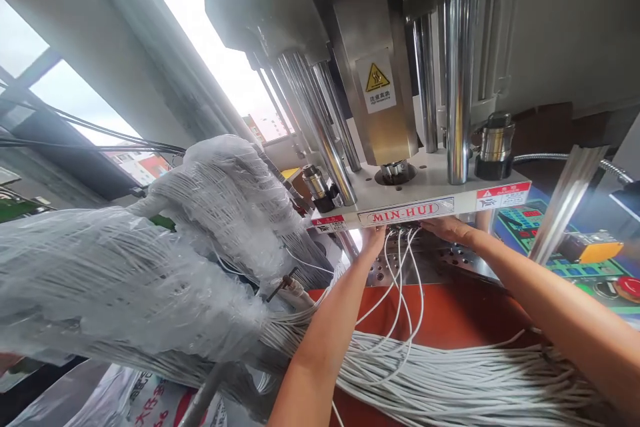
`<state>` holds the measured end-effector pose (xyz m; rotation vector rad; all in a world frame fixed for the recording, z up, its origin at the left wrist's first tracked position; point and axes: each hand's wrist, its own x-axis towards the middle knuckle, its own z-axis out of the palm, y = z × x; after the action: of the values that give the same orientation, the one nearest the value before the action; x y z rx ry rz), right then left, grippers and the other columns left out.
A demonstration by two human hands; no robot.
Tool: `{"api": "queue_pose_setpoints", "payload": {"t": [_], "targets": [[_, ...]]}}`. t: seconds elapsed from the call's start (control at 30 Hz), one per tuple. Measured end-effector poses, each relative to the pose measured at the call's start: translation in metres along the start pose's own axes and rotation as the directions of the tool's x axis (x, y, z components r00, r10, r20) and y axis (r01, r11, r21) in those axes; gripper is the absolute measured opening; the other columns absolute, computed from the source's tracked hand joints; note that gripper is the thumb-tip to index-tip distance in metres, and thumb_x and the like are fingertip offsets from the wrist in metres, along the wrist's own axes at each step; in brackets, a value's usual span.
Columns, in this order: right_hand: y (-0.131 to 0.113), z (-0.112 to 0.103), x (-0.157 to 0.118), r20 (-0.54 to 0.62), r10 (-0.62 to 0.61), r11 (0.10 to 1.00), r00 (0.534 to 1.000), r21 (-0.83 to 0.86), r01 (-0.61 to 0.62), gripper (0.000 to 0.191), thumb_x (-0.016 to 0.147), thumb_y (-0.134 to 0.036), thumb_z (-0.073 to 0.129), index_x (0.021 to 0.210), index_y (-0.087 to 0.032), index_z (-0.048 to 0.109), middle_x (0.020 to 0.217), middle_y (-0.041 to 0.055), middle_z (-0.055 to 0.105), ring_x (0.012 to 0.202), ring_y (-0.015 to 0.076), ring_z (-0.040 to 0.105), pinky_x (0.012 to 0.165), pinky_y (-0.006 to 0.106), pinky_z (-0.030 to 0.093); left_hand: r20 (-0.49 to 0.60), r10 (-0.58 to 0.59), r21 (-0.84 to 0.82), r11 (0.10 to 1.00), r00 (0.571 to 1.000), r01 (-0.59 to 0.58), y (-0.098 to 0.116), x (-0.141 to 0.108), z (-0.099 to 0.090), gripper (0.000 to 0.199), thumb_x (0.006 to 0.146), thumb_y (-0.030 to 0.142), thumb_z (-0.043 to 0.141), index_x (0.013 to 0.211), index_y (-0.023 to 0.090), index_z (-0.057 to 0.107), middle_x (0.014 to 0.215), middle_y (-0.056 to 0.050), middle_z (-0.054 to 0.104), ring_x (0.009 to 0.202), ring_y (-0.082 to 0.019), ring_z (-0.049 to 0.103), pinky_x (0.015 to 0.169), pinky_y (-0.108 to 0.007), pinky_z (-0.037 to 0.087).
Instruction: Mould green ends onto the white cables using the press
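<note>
Both of my arms reach in under the press plate (320, 219) marked MIN-HUI. My left hand (374, 237) is at its lower edge, just left of several white cables (400, 273) that run up into the gap. To the right of those cables, my right hand (447, 227) lies under the same edge. The plate hides the fingers of both hands, so any grip on the cables cannot be made out. Below, a thick bundle of white cables (450, 380) spreads across a red-brown work surface (460, 313). A perforated metal bed (383, 273) shows beneath the plate.
Steel guide columns (461, 73) and a heated nozzle block with a warning label (381, 80) rise above the plate. Plastic-wrapped cable bundles (210, 207) hang at left. At right are a control panel (533, 220) and a red button (629, 287).
</note>
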<state>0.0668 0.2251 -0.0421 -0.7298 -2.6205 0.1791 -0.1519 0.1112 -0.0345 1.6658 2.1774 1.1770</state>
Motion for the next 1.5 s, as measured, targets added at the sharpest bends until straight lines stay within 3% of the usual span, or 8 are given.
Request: {"api": "queue_pose_setpoints", "payload": {"t": [0.2,0.33,0.47,0.7,0.93,1.1,1.3,1.5], "targets": [[-0.001,0.000,-0.015,0.093,0.048,0.998,0.994,0.045,-0.053,0.044,0.096,-0.033,0.029,0.116,-0.017,0.065,0.115,0.0116,0.068,0.106,0.0259,0.063,0.092,0.043,0.049,-0.021,0.041,0.003,0.999,0.999,-0.041,-0.003,-0.002,0.006,0.034,0.093,0.026,0.040,0.121,0.026,0.059,0.125,-0.003,0.063,0.130,-0.020,0.045,0.113,-0.045,0.031],[-0.011,-0.016,-0.020,0.062,0.054,0.998,0.997,0.005,-0.055,0.045,0.094,-0.023,0.026,0.120,-0.021,0.063,0.112,0.0084,0.069,0.110,0.0249,0.060,0.095,0.041,0.047,0.051,0.059,0.009,0.998,0.997,-0.060,-0.004,-0.002,-0.006,0.033,0.093,0.025,0.041,0.118,0.023,0.061,0.127,-0.004,0.062,0.127,-0.020,0.048,0.112,-0.041,0.033],[-0.035,-0.025,-0.021,0.008,0.077,0.996,0.997,-0.053,-0.076,0.048,0.089,-0.015,0.029,0.124,-0.021,0.062,0.111,0.0110,0.069,0.108,0.0284,0.059,0.095,0.045,0.043,0.065,0.191,0.056,0.979,0.980,-0.194,0.000,-0.012,-0.020,0.030,0.093,0.027,0.043,0.118,0.025,0.060,0.126,-0.003,0.062,0.124,-0.020,0.049,0.112,-0.043,0.032],[-0.077,-0.009,-0.002,0.072,0.041,0.984,0.997,-0.177,-0.028,0.056,0.083,-0.010,0.036,0.130,-0.032,0.059,0.123,0.0104,0.064,0.111,0.0318,0.054,0.091,0.050,0.038,-0.007,0.244,0.177,0.955,0.970,-0.238,0.006,-0.045,-0.027,0.030,0.078,0.021,0.067,0.108,0.024,0.064,0.113,-0.004,0.063,0.113,-0.024,0.052,0.100,-0.044,0.042],[-0.087,0.005,0.011,0.104,0.072,0.993,0.992,-0.098,-0.061,0.064,0.078,-0.008,0.039,0.133,-0.037,0.055,0.133,0.0057,0.059,0.119,0.0325,0.049,0.093,0.053,0.037,0.127,0.268,0.296,0.909,0.955,-0.295,-0.004,-0.039,-0.030,0.028,0.082,0.007,0.051,0.096,0.022,0.071,0.100,-0.006,0.060,0.105,-0.022,0.053,0.092,-0.036,0.049],[-0.083,0.007,0.013,0.082,0.084,0.996,0.993,-0.037,-0.081,0.061,0.078,-0.007,0.040,0.128,-0.034,0.060,0.130,0.0067,0.061,0.118,0.0317,0.052,0.096,0.055,0.037,0.158,0.262,0.350,0.887,0.952,-0.303,-0.004,-0.043,-0.029,0.042,0.083,0.005,0.046,0.113,0.027,0.066,0.105,-0.007,0.056,0.105,-0.022,0.053,0.087,-0.034,0.050],[-0.065,0.001,0.004,0.018,0.145,0.989,0.989,-0.002,-0.145,0.068,0.070,0.000,0.037,0.131,-0.022,0.059,0.117,0.0090,0.067,0.111,0.0254,0.058,0.094,0.038,0.046,0.127,0.276,0.378,0.874,0.953,-0.304,0.006,-0.054,-0.033,0.043,0.088,0.010,0.043,0.123,0.028,0.060,0.109,-0.008,0.056,0.106,-0.024,0.051,0.091,-0.038,0.048],[-0.068,0.000,-0.014,0.021,0.057,0.998,0.998,-0.029,-0.056,0.063,0.074,0.001,0.037,0.126,-0.023,0.063,0.134,0.0086,0.057,0.121,0.0287,0.050,0.095,0.045,0.046,0.163,0.440,0.385,0.796,0.883,-0.467,0.025,-0.061,-0.027,0.036,0.090,0.038,0.053,0.124,0.026,0.057,0.118,-0.007,0.055,0.119,-0.027,0.042,0.100,-0.044,0.042]]}}
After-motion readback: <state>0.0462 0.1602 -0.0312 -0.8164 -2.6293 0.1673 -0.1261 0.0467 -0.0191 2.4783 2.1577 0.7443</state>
